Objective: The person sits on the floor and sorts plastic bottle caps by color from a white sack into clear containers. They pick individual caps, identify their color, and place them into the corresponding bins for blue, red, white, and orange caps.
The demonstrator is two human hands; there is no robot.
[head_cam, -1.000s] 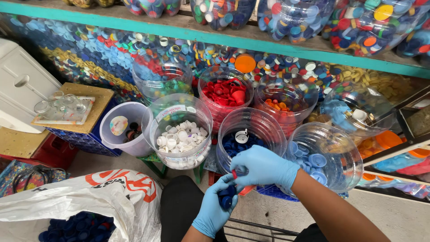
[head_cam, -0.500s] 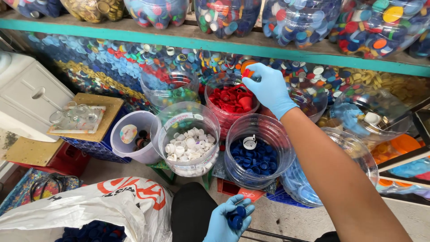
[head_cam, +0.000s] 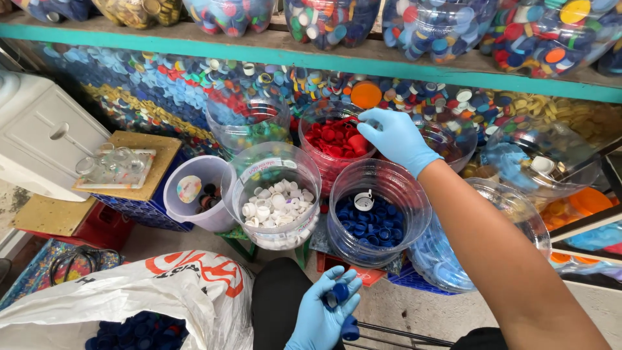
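Both my hands wear blue gloves. My left hand (head_cam: 322, 314) is low at the bottom of the view, curled around a few dark blue bottle caps (head_cam: 338, 293). My right hand (head_cam: 396, 137) reaches far forward, back of the hand up, fingertips over the right rim of a clear jar of red caps (head_cam: 332, 138). Whatever is under those fingers is hidden. Just below that arm stands a clear jar of dark blue caps (head_cam: 379, 227) with one white cap (head_cam: 364, 199) lying on top. To its left is a jar of white caps (head_cam: 278, 209).
A white bucket (head_cam: 194, 194) holds a few dark caps. A white plastic bag (head_cam: 129, 295) at bottom left holds blue caps. A jar of light blue caps (head_cam: 447, 262) stands right. A teal shelf (head_cam: 259, 55) above carries more jars. A wooden board (head_cam: 152, 146) bears a clear tray.
My right hand left my left hand, rose to the back row of jars, and now sits lower over the red caps jar. My left hand stays low with the blue caps.
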